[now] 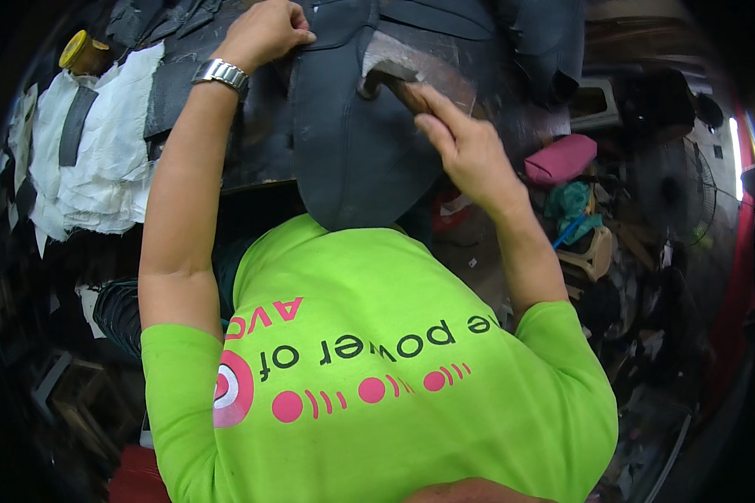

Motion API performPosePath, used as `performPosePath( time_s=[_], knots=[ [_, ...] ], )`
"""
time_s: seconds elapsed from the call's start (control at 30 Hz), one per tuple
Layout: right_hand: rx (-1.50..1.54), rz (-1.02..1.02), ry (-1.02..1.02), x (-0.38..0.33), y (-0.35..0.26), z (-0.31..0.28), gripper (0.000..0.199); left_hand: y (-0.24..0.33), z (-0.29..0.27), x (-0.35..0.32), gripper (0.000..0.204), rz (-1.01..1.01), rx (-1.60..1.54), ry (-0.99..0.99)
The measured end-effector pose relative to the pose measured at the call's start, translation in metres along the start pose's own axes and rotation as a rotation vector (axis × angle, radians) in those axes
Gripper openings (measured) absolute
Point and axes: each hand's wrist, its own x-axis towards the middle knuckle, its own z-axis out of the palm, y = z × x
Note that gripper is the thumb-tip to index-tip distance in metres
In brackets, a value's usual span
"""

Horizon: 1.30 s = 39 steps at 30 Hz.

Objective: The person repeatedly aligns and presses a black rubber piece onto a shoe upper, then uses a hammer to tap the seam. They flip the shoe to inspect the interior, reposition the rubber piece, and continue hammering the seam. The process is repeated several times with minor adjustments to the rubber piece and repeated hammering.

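A large dark leather-like flap (344,159) with a rounded near end lies in front of me, its tip hanging over the table edge by my shirt. My right hand (457,134) is closed around the wooden handle of a hammer (386,74), whose metal head is over the flap; a pale blur spreads beyond it. At the flap's far left edge, near a seam, my left hand (273,29) has its fingers curled and pressed together. What lies between those fingertips is hidden.
White cloth sheets (109,142) carrying a dark strip (77,126) lie left, beside a yellow-lidded jar (82,52). Dark scraps (155,18) cover the far left. Rightward are a pink bundle (562,159), a green bag (569,210), a stool (591,256) and a fan (679,189).
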Motion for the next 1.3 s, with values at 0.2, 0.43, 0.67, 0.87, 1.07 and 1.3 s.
performPosePath(
  time_s=[0.2,0.43,0.67,0.87,1.07,1.3],
  knots=[
    [0.257,-0.141,0.128,0.006,0.006,0.010,0.036,-0.002,0.007,-0.005,0.023,-0.032,0.086,0.002],
    [0.118,0.104,0.278,0.008,0.077,-0.009,0.035,0.039,0.008,-0.032,0.041,0.213,0.128,0.389],
    [-0.322,0.096,0.461,0.015,0.111,-0.028,0.043,0.098,0.062,-0.055,0.052,0.650,0.074,0.032],
    [1.219,0.214,-0.040,0.072,0.076,-0.035,0.086,0.113,0.038,-0.065,0.040,0.781,-0.152,0.132],
    [1.641,0.498,-0.046,0.157,0.063,-0.008,0.086,0.123,-0.016,-0.099,0.051,0.976,-0.364,0.244],
    [1.975,0.264,-0.077,0.155,0.058,0.007,0.066,0.110,-0.032,-0.116,0.042,0.963,-0.431,0.333]
  ],
)
